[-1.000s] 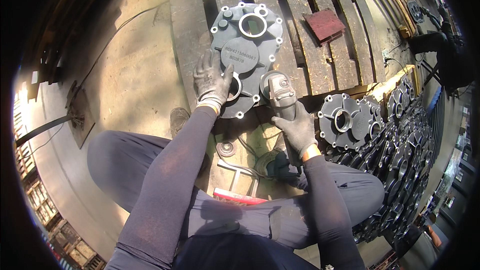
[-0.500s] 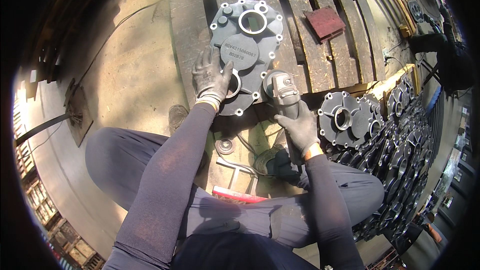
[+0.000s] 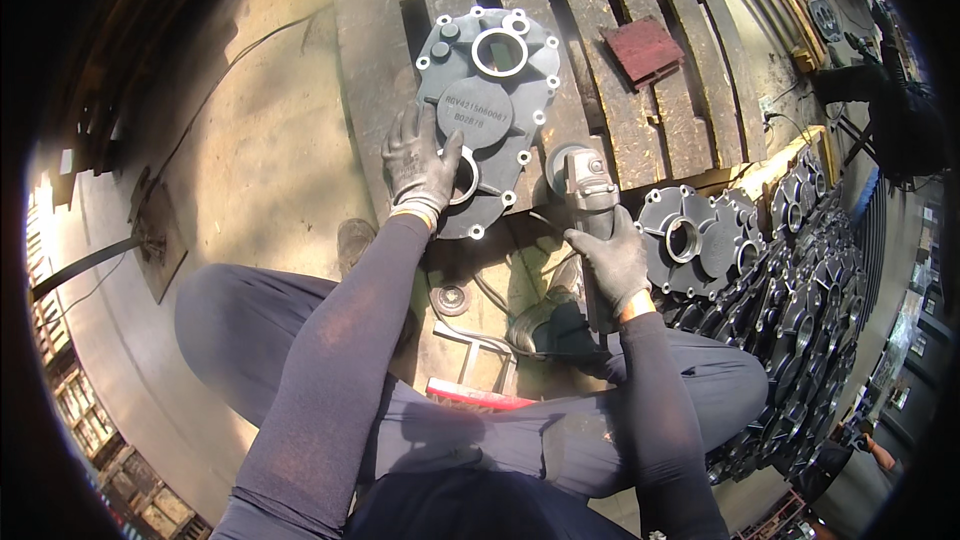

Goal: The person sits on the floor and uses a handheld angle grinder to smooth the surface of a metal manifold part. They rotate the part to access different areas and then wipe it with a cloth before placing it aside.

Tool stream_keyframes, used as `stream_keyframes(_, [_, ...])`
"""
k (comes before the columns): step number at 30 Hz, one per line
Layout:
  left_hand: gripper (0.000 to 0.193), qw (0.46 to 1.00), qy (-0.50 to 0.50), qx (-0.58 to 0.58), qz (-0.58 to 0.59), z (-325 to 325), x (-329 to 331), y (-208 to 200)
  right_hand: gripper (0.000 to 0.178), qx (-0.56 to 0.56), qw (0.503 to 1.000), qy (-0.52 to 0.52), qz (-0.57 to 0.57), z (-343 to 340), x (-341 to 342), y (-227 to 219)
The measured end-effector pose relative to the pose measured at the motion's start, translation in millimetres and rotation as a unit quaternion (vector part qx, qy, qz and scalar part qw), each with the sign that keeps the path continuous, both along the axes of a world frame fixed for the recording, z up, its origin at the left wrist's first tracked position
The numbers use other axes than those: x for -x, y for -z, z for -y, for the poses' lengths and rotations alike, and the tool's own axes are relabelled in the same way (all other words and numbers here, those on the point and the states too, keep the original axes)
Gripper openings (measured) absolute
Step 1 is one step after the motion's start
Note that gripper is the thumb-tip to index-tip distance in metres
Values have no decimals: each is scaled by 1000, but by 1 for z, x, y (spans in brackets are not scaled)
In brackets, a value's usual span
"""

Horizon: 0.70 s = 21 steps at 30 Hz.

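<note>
A grey cast metal gearbox cover (image 3: 478, 118) lies on the wooden pallet, with round bores and bolt holes along its rim. My left hand (image 3: 420, 168), in a grey glove, rests on its lower left side. The fingers are stretched out along the edge, and the thumb lies at the lower bore. To the right, my gloved right hand (image 3: 612, 260) is wrapped round the body of an angle grinder (image 3: 592, 185). The grinder's disc points away from me, beside the cover and apart from it. Part of the grinder's handle is hidden under my hand.
Farther right on the pallet (image 3: 640, 145) sits a dark red block (image 3: 645, 52). Many similar covers (image 3: 800, 320) are piled beside my right knee. Below the pallet are a round disc (image 3: 450, 300), a cable and a red-edged metal stand (image 3: 478, 395). Another person (image 3: 885, 105) is at far right.
My right hand has moved the grinder a little to the right, away from the cover's edge. The cover has shifted slightly toward me and left, with my left hand still on it.
</note>
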<state>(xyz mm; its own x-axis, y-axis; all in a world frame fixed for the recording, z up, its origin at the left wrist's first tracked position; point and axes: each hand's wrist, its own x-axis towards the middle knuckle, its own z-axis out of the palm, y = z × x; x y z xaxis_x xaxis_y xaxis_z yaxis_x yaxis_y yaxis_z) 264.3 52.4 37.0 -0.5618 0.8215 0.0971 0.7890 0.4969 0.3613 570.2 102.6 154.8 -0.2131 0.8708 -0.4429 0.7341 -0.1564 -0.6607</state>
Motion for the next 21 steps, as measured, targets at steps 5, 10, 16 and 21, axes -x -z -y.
stream_keyframes(5, [68,999,12,-8,50,-3,2,-6,59,-16,998,13,-51,-12,7,6])
stream_keyframes(10, [67,1000,1,0,17,0,0,-2,63,-44,999,-10,-9,-27,18,10])
stream_keyframes(16, [69,1000,2,6,10,0,0,-5,64,-16,1000,-9,6,-42,34,8])
stream_keyframes(21, [70,1000,0,14,23,-1,-1,-9,65,-7,1000,-7,-16,-47,41,14])
